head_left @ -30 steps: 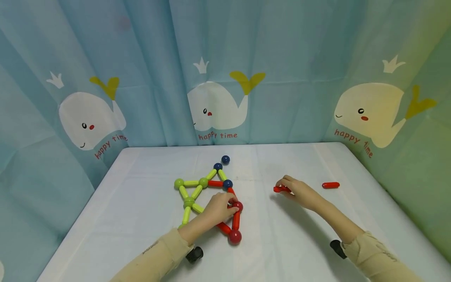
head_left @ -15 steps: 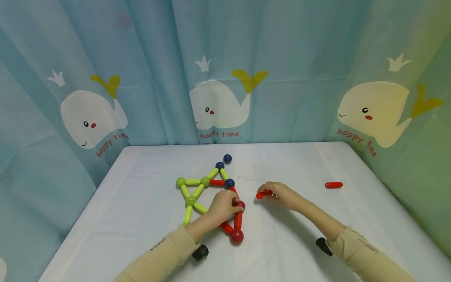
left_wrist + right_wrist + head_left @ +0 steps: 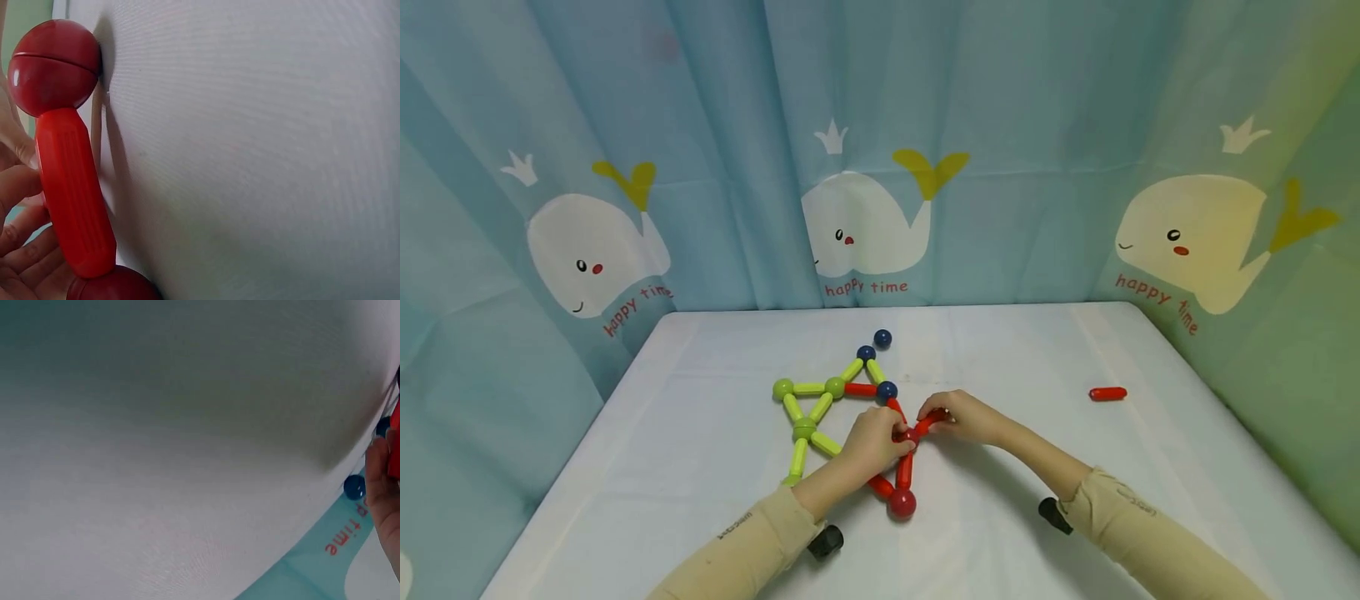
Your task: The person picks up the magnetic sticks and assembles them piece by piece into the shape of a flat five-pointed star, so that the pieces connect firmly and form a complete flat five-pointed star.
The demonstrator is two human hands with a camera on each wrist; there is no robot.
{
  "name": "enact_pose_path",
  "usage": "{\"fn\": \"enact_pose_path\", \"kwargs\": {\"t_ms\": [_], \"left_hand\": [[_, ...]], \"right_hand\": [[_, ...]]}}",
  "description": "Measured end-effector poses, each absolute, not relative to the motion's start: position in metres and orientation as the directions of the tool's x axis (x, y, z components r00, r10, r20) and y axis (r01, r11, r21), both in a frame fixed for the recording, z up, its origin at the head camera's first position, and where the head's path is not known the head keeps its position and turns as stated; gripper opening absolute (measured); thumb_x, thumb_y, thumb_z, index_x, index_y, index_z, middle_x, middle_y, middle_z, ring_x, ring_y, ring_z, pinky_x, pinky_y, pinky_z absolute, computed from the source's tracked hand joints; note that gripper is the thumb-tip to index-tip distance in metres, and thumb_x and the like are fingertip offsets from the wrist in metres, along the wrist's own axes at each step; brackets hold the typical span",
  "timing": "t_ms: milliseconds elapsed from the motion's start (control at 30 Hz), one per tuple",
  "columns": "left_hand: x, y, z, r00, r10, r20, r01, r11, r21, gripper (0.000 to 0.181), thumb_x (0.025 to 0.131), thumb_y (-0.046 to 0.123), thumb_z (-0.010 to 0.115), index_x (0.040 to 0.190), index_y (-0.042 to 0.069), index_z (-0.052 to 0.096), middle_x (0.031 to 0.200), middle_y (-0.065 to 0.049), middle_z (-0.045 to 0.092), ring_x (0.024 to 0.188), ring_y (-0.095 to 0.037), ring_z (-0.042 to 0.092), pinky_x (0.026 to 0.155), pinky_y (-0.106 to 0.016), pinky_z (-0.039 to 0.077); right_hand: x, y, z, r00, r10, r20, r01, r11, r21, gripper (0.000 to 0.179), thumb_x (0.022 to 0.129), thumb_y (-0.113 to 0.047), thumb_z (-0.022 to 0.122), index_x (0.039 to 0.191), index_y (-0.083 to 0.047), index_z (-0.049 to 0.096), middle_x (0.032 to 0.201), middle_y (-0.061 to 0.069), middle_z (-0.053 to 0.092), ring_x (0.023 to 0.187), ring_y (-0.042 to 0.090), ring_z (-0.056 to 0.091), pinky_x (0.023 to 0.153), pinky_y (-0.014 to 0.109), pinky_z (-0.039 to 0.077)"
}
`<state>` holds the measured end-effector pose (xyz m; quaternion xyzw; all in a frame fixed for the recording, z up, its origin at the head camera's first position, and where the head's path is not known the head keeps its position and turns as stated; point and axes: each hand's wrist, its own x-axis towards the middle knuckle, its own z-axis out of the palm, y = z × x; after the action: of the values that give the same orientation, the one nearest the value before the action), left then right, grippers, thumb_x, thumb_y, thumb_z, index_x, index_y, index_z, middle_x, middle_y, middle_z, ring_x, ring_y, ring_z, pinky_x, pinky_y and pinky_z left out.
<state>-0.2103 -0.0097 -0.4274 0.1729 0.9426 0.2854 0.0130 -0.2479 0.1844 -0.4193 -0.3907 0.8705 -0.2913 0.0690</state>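
Observation:
On the white table lies a flat frame of rods and balls, with green rods (image 3: 807, 389) on its left and red ones on its right. My left hand (image 3: 872, 437) reaches over the frame and holds a red ball (image 3: 911, 437) at its right corner. From the other side my right hand (image 3: 968, 417) pinches a red rod (image 3: 925, 425), whose near end is right at that ball. In the left wrist view a red rod (image 3: 75, 194) joins two red balls, with fingers behind it. The right wrist view shows my fingers on the held rod (image 3: 395, 453) at its edge.
A loose red rod (image 3: 1108, 393) lies far to the right. One blue ball (image 3: 882, 339) sits just behind the frame's blue top corner ball (image 3: 866, 354). Behind the table hangs a blue curtain (image 3: 1030, 233) printed with whales.
My right hand has come left with the red rod, from out over the table to the red ball. My left hand has stayed at the ball.

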Motion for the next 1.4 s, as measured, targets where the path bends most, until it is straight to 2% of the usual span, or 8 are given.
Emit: {"fn": "enact_pose_path", "kwargs": {"t_ms": [367, 533, 700, 800, 967, 1200, 1300, 1400], "left_hand": [[-0.21, -0.005, -0.423, -0.94, 0.32, 0.118, 0.334, 0.79, 0.515, 0.022, 0.074, 0.021, 0.081, 0.066, 0.01, 0.063, 0.06, 0.004, 0.057, 0.058, -0.01, 0.046, 0.054, -0.02, 0.035], [-0.207, -0.005, -0.424, -0.942, 0.323, 0.091, 0.319, 0.779, 0.54, 0.018, 0.074, 0.018, 0.08, 0.069, 0.009, 0.065, 0.064, 0.002, 0.059, 0.061, -0.009, 0.047, 0.055, -0.019, 0.037], [-0.205, -0.005, -0.424, -0.945, 0.323, 0.062, 0.302, 0.778, 0.552, 0.017, 0.074, 0.017, 0.08, 0.072, 0.008, 0.067, 0.069, 0.001, 0.058, 0.066, -0.009, 0.047, 0.059, -0.019, 0.04], [-0.203, -0.007, -0.424, -0.944, 0.328, 0.038, 0.293, 0.777, 0.557, 0.017, 0.075, 0.018, 0.08, 0.075, 0.007, 0.067, 0.072, 0.001, 0.058, 0.068, -0.01, 0.047, 0.061, -0.019, 0.041], [-0.199, -0.013, -0.423, -0.938, 0.348, 0.011, 0.296, 0.781, 0.55, 0.018, 0.075, 0.019, 0.079, 0.077, 0.008, 0.066, 0.072, 0.001, 0.059, 0.07, -0.011, 0.046, 0.061, -0.019, 0.04], [-0.195, -0.022, -0.422, -0.92, 0.391, 0.018, 0.345, 0.789, 0.509, 0.019, 0.076, 0.021, 0.079, 0.081, 0.008, 0.067, 0.074, 0.001, 0.061, 0.07, -0.01, 0.047, 0.063, -0.019, 0.041], [-0.195, -0.024, -0.42, -0.915, 0.404, 0.017, 0.359, 0.791, 0.495, 0.02, 0.076, 0.021, 0.079, 0.086, 0.007, 0.069, 0.077, 0.0, 0.063, 0.071, -0.01, 0.047, 0.063, -0.018, 0.041], [-0.195, -0.026, -0.419, -0.908, 0.418, 0.001, 0.367, 0.796, 0.482, 0.023, 0.076, 0.021, 0.079, 0.091, 0.007, 0.07, 0.079, -0.001, 0.063, 0.072, -0.01, 0.046, 0.062, -0.017, 0.04]], "right_hand": [[-0.26, 0.184, -0.421, -0.649, -0.758, 0.065, -0.65, 0.509, -0.565, 0.013, 0.085, -0.001, 0.065, 0.098, -0.001, 0.067, 0.095, 0.008, 0.07, 0.087, 0.017, 0.061, 0.079, 0.027, 0.053], [-0.259, 0.19, -0.42, -0.687, -0.726, 0.02, -0.586, 0.538, -0.607, 0.017, 0.086, -0.004, 0.065, 0.102, 0.0, 0.065, 0.1, 0.01, 0.068, 0.089, 0.018, 0.058, 0.076, 0.024, 0.051], [-0.257, 0.21, -0.42, -0.731, -0.681, 0.036, -0.554, 0.561, -0.615, 0.021, 0.089, -0.01, 0.063, 0.107, 0.001, 0.063, 0.103, 0.011, 0.067, 0.09, 0.019, 0.058, 0.073, 0.023, 0.05], [-0.256, 0.23, -0.417, -0.765, -0.641, 0.063, -0.553, 0.603, -0.575, 0.02, 0.09, -0.01, 0.062, 0.106, 0.001, 0.064, 0.101, 0.011, 0.067, 0.089, 0.02, 0.059, 0.072, 0.026, 0.051], [-0.255, 0.272, -0.411, -0.823, -0.554, 0.126, -0.548, 0.714, -0.436, 0.015, 0.087, -0.005, 0.064, 0.1, 0.001, 0.065, 0.096, 0.01, 0.067, 0.086, 0.023, 0.059, 0.073, 0.036, 0.052], [-0.254, 0.324, -0.406, -0.855, -0.473, 0.213, -0.519, 0.791, -0.324, 0.014, 0.081, 0.002, 0.067, 0.095, 0.004, 0.065, 0.091, 0.014, 0.067, 0.086, 0.034, 0.06, 0.078, 0.048, 0.049], [-0.254, 0.342, -0.405, -0.873, -0.434, 0.221, -0.485, 0.819, -0.306, 0.016, 0.081, 0.002, 0.067, 0.096, 0.005, 0.065, 0.093, 0.019, 0.067, 0.089, 0.039, 0.061, 0.076, 0.05, 0.05], [-0.252, 0.358, -0.407, -0.89, -0.402, 0.214, -0.452, 0.839, -0.303, 0.021, 0.079, 0.002, 0.068, 0.098, 0.007, 0.064, 0.096, 0.024, 0.066, 0.08, 0.035, 0.062, 0.069, 0.044, 0.051]]}}
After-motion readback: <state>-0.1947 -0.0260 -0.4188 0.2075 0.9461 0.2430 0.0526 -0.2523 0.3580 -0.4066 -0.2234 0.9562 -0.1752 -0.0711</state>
